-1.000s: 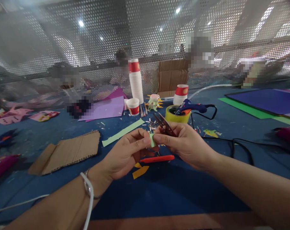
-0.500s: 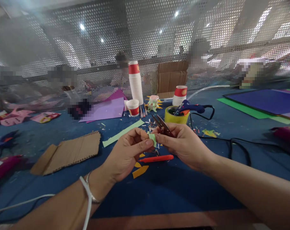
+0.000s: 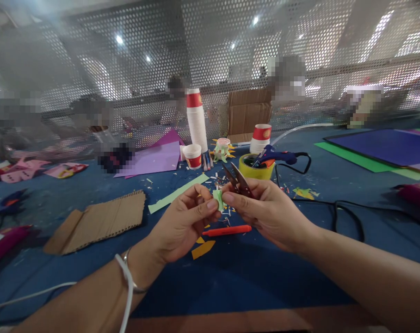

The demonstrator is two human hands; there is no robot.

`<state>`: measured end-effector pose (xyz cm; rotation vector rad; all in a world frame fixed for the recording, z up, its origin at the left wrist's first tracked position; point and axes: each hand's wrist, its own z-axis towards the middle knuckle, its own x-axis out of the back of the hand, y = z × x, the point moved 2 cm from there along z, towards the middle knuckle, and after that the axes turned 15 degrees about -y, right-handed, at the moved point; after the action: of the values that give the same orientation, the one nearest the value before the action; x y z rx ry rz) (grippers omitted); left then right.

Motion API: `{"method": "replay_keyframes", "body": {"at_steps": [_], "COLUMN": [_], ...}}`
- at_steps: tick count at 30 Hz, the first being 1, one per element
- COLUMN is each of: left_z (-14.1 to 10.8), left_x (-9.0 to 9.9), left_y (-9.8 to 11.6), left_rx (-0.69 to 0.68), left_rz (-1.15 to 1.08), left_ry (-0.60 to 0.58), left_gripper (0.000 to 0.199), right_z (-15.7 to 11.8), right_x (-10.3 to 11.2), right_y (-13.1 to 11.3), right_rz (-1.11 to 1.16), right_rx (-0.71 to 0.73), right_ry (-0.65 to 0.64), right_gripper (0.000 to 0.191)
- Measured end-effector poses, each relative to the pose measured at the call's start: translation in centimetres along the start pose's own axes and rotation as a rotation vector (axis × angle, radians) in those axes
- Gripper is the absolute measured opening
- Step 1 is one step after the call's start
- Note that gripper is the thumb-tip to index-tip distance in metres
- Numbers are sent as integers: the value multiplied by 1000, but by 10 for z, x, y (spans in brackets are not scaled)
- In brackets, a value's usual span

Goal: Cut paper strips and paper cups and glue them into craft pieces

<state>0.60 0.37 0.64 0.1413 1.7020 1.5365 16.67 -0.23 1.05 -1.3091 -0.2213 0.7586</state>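
Observation:
Between thumb and fingers, my left hand [image 3: 187, 219] pinches a small folded piece of light green paper [image 3: 218, 199]. My right hand [image 3: 265, 212] is closed round a pair of scissors [image 3: 238, 179], whose blades stick up and away, slightly parted; the handles are hidden in the palm. The right thumb and fingertips come up to the paper's right edge. Below the hands lies a red marker [image 3: 227, 231] beside orange paper scraps [image 3: 203, 249]. A long light green paper strip [image 3: 178, 193] rests beyond my left hand.
A yellow tape roll [image 3: 256, 167] carries a blue glue gun [image 3: 277, 156]; its black cord runs right. Farther back stand stacked paper cups [image 3: 196, 122], a decorated cup [image 3: 223, 149] and one white-red cup [image 3: 192, 157]. Cardboard [image 3: 102, 222] lies left, coloured sheets [image 3: 376, 145] right.
The green paper has turned and shifted slightly left between my fingertips. In my right hand, the scissors have tilted more upright and their blades look a little wider apart.

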Motion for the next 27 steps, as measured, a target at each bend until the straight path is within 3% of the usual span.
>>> {"method": "replay_keyframes", "body": {"at_steps": [9,17,23,27], "left_z": [0,-1,-1,0], "left_x": [0,1,0,0], "left_y": [0,1,2,0], "left_rx": [18,-62,-167,-184], "left_rz": [-17,154,260,227], "left_ry": [-43,-33,89,102], "left_gripper": [24,26,21,22], "right_z": [-1,-3,-3,-3], "right_x": [-2,0,0,0], "right_y": [-1,-2,-2,-1], "right_rz": [-23,-221,-306,-346], "right_rx": [4,19,44,44], "right_ry": [-11,58,69,96], "right_gripper": [20,20,13,13]}}
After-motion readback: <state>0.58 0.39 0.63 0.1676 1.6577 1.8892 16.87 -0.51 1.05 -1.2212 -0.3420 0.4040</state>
